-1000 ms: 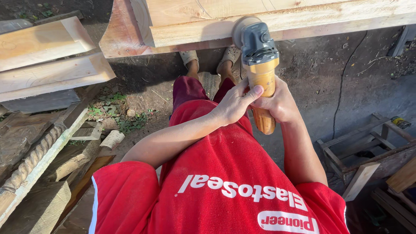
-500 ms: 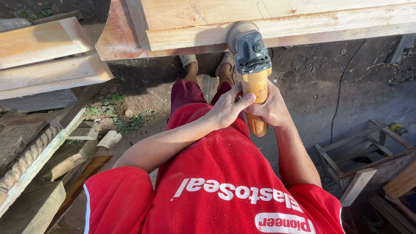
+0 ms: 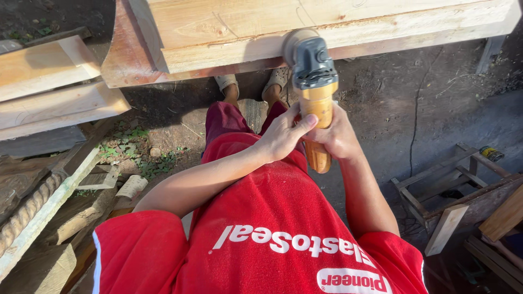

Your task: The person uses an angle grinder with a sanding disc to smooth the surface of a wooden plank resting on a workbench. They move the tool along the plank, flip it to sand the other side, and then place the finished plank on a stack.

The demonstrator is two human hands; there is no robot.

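the yellow grinder (image 3: 315,92) was up against the lower edge of the big wood beam (image 3: 327,24). the left hand (image 3: 283,133) and the right hand (image 3: 338,136) were close together, both wrapped tight on its handle. its disc was mostly hidden, maybe touching the wood. planks (image 3: 49,87) lay on the left, and a wooden frame (image 3: 452,190) sat on the right.

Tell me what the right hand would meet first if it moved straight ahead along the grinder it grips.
Probably the pale wooden beam: the right hand points along the yellow-and-grey angle grinder, whose head already sits at the beam's edge.
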